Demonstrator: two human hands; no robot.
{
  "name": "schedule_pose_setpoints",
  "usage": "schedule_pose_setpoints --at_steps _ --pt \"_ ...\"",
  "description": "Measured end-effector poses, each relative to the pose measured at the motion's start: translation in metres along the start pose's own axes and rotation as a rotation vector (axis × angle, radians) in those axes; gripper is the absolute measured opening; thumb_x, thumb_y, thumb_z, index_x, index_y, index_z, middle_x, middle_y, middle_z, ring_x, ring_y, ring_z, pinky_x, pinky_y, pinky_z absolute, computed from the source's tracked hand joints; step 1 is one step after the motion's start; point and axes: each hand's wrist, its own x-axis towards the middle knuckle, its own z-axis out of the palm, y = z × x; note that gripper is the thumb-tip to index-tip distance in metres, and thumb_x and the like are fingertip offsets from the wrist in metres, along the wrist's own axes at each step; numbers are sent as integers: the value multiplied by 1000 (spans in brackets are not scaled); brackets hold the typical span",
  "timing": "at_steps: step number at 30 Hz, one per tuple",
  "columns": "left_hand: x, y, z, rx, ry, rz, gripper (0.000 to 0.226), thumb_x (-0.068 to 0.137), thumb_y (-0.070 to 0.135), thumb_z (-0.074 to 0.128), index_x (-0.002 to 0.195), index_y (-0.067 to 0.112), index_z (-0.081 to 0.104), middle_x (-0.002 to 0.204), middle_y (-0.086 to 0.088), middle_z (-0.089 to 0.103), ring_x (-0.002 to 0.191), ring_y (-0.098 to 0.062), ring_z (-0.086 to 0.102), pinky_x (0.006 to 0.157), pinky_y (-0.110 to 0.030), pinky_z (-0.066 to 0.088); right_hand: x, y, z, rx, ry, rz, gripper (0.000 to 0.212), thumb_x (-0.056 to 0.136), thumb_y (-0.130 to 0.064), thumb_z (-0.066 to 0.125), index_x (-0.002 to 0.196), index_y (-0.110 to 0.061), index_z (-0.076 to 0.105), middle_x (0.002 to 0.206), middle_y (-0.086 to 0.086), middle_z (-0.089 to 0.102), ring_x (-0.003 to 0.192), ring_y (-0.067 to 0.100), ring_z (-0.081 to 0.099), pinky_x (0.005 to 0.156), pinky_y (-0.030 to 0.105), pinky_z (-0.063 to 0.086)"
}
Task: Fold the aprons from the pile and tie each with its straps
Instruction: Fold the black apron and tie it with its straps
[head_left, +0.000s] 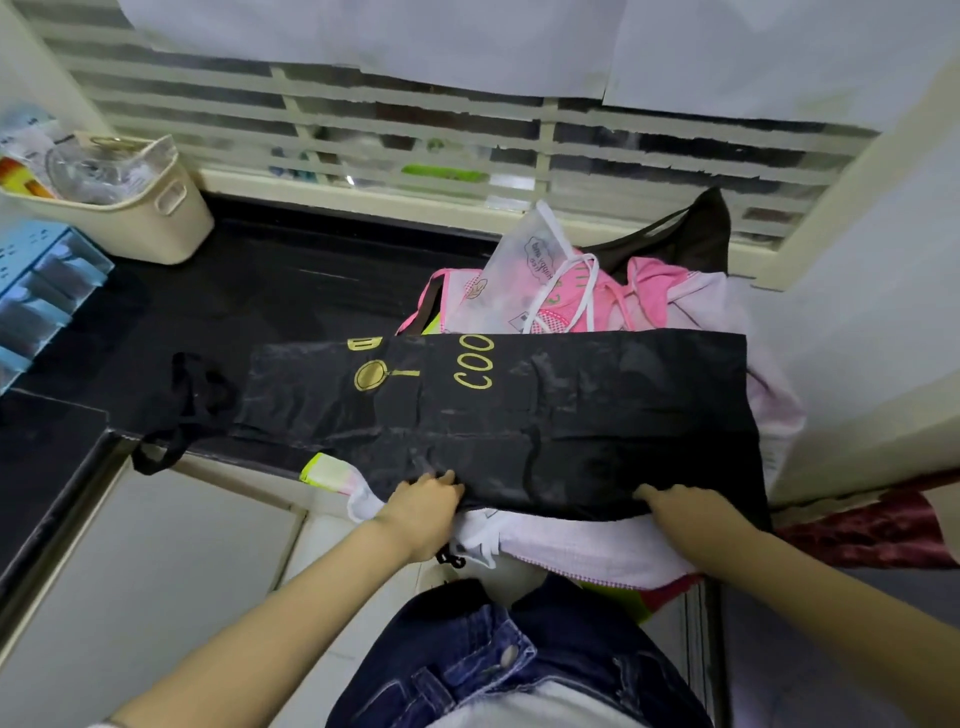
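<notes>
One black apron (519, 415), gold print, folded lengthwise | left hand (423, 501) pinches near edge; right hand (675, 503) likewise

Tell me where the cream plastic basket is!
The cream plastic basket sits at the far left of the head view, on the black countertop below the slatted window, beside the blue box.

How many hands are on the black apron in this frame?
2. The left hand holds the near edge of the black apron close to its middle; the right hand holds the same edge further right. Fingertips partly hidden by fabric.
</notes>
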Motion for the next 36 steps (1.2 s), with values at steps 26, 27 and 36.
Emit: schedule_pose_setpoints --at_steps 26,27,36 --pt "120 -34 -95 -113 71 -220 34 94 30 49 123 14 53 136 -8 49 117 -28 52 90 -36 43 110 91 -72 184 207 64 33 98 -31 44 123 -11 52 128 7 50 116 22 47 99 31 38" --pt "123 -31 -93 -122 84 -203 35 94 34 50 123 15 53 131 -7 53 117 -28 52 92 -36 42 113 92 -71 211 220 57 32 99 -31 43 121 -10 53 127 6 51 114 21 48 97 30 39" --pt "143 -26 -88 -278 226 -173 24 97 23 45 117 12 54 125 -9 52 110 -30 54 89 -38 45 131 92 -57 290 311 93 22 99 -22 42 100 -6 56 107 10 59 94 22 55 78 29 39"
